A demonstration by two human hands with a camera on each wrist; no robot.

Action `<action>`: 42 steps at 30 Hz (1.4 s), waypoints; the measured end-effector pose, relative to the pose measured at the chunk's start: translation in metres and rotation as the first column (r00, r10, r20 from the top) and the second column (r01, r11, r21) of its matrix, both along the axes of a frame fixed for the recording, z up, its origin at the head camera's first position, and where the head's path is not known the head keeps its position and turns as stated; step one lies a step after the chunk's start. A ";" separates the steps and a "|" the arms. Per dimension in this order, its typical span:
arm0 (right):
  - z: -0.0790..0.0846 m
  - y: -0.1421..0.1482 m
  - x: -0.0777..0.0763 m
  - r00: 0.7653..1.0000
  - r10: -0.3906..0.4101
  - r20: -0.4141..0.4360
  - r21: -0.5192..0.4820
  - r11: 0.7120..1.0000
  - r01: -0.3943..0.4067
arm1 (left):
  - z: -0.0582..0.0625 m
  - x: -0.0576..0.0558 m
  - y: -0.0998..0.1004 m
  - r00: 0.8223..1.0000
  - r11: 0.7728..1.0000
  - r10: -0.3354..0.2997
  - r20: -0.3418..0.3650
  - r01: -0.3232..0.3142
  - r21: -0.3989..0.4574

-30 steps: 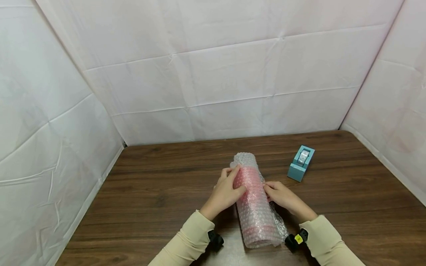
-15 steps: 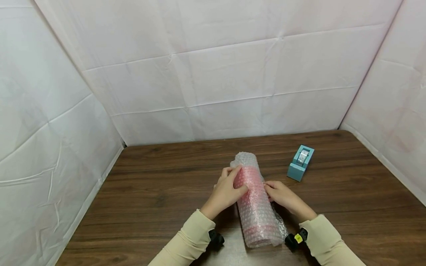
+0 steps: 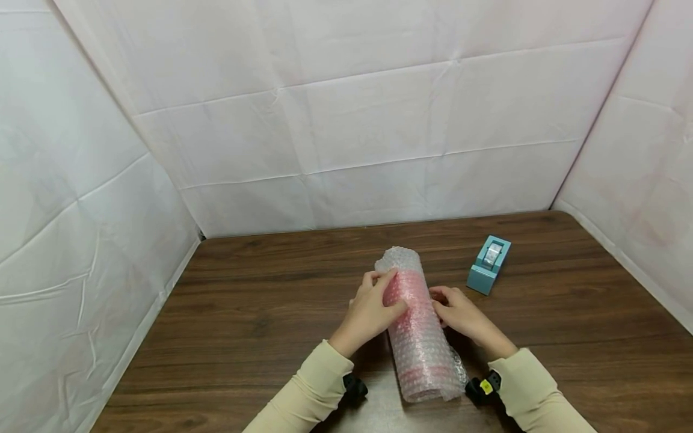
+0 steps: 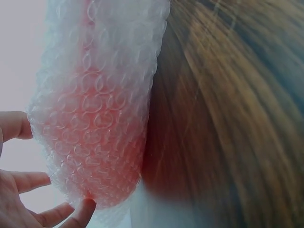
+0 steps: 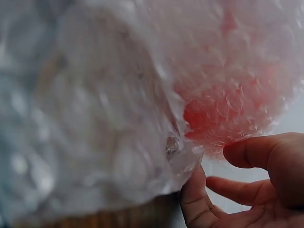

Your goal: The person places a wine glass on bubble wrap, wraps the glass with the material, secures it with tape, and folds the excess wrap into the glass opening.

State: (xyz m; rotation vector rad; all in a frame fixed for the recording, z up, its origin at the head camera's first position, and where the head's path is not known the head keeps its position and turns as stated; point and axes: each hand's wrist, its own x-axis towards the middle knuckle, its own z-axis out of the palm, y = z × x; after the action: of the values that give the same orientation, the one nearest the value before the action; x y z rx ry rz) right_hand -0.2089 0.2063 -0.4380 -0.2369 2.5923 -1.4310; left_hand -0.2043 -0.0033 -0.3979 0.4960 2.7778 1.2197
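A long roll of bubble wrap (image 3: 422, 343), with something pink showing through its layers, lies lengthwise on the wooden table. My left hand (image 3: 368, 313) holds its left side, thumb and forefinger on top. Several left fingertips touch the bubbles in the left wrist view, around the pink part. Along the roll's right side, my right hand (image 3: 460, 316) holds the wrap with curled fingers. In the right wrist view its thumb touches the roll and a finger meets the edge of a loose flap (image 5: 118, 142). What the wrap contains is hidden.
A teal tape dispenser (image 3: 489, 264) with a roll of clear tape stands right of the bubble wrap, beyond my right hand. White cloth walls (image 3: 352, 120) rise behind the table (image 3: 260, 337) and at both sides.
The roll and my left hand have shifted slightly right. Less of the loose flap shows along the roll's right side. My right fingers have shifted a little, their knuckles now higher.
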 end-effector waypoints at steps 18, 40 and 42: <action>0.005 0.001 0.000 0.995 -0.024 0.096 0.019 1.000 0.022 | 0.000 0.000 0.006 1.000 0.999 0.011 -0.014 -0.012 -0.036; 0.005 0.003 0.002 0.989 0.067 0.130 -0.107 0.993 -0.053 | -0.002 0.001 -0.009 1.000 0.999 0.007 0.016 -0.007 0.038; 0.004 0.003 0.001 0.991 0.076 0.109 -0.105 0.992 -0.064 | -0.002 0.001 -0.011 1.000 0.999 0.006 0.024 -0.007 0.043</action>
State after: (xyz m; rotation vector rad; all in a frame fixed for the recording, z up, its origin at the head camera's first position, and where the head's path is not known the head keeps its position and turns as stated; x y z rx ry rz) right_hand -0.2076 0.2094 -0.4342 -0.2504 2.4013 -1.5076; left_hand -0.2031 -0.0139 -0.4000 0.4728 2.7413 1.2814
